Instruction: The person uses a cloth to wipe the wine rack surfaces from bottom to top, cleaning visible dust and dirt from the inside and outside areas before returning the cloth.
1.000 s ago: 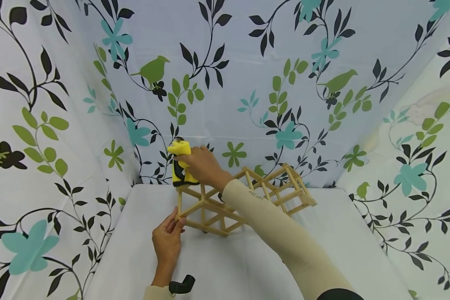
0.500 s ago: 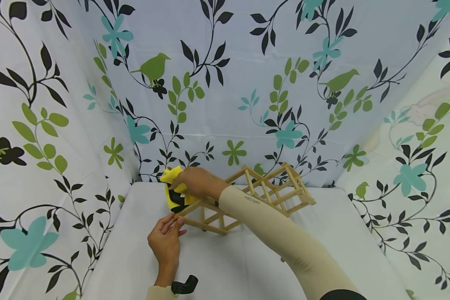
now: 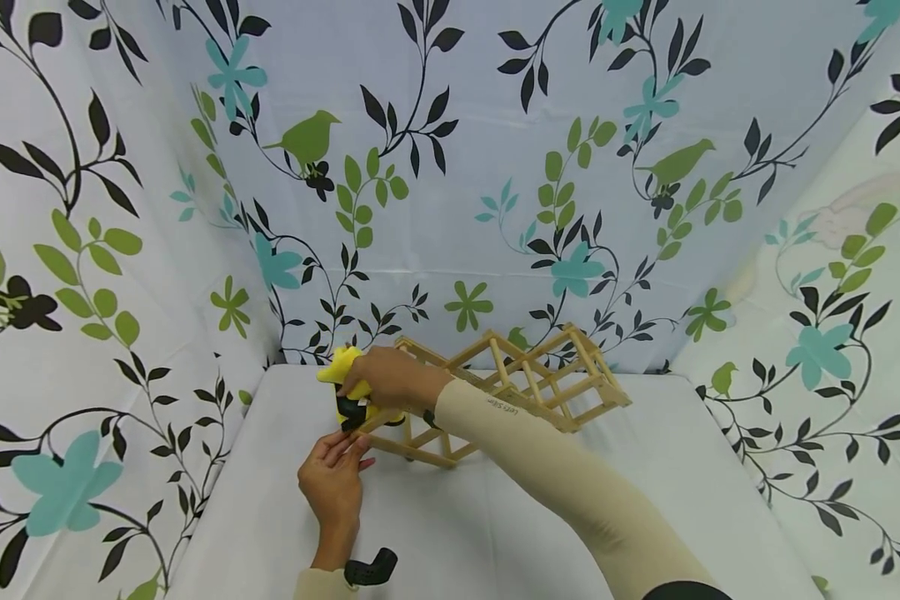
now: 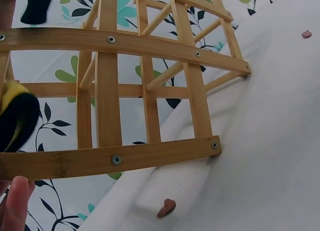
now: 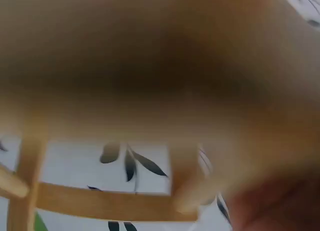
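A wooden lattice rack [image 3: 412, 452] of crossed slats and round rods stands on the white-covered table. At its near left end my left hand [image 3: 332, 483] pinches the lower corner between thumb and fingers; one fingertip shows under the bottom bar in the left wrist view. My right hand [image 3: 397, 377] grips a soft yellow-and-black item [image 3: 335, 369] down at the rack's left end, its lower part among the slats. In the left wrist view a rounded piece of that item [image 4: 20, 118] shows between two bars. Blur and close wood fill most of the right wrist view.
Small reddish-brown lumps [image 4: 166, 208] lie on the white cloth [image 4: 265, 141] beside the rack. A patterned fabric wall [image 3: 450, 208] with leaves and birds rises behind the table, and similar fabric hangs at both sides. My right forearm crosses in front of the rack.
My right hand has lowered the yellow-and-black item from above the rack's left end down into that end. The left hand stays at the corner.
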`<control>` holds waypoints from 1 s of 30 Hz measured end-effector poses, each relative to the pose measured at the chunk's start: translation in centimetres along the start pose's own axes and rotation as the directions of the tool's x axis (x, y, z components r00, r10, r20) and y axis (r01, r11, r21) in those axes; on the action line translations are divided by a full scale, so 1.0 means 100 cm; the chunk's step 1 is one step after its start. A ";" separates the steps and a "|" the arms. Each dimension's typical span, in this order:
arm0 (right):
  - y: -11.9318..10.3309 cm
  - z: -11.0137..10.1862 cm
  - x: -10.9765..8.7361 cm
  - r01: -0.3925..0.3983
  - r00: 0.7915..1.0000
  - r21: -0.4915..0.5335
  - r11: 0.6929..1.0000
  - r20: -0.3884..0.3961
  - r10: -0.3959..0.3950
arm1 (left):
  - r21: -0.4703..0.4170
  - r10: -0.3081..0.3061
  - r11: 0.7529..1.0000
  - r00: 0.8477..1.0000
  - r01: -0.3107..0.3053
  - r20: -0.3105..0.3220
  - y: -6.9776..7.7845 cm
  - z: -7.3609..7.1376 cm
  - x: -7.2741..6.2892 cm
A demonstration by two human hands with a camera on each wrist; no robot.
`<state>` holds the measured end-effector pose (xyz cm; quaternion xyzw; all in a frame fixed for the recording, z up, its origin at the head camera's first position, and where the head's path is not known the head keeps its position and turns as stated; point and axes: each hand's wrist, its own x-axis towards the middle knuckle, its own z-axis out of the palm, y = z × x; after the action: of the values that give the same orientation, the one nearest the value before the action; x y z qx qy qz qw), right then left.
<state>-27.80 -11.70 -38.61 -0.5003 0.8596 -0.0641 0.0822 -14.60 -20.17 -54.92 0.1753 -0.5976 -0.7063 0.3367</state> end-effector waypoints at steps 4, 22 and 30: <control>0.005 -0.015 -0.008 0.028 0.994 0.160 0.987 -0.107 -0.011 | 0.003 -0.010 1.000 1.000 0.010 0.000 0.001 0.001 0.000; 0.053 -0.026 -0.074 -0.092 0.931 0.388 0.917 -0.293 0.217 | 0.071 -0.021 0.997 1.000 0.020 0.018 0.002 0.002 0.001; 0.049 -0.019 -0.078 -0.030 0.864 0.296 0.955 -0.473 0.174 | 0.077 0.000 0.997 0.999 -0.003 0.040 0.006 0.007 0.000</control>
<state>-28.53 -2.49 -37.09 -0.4039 0.8595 -0.3058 -0.0674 -14.90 -19.69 -54.20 0.1739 -0.6311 -0.6857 0.3181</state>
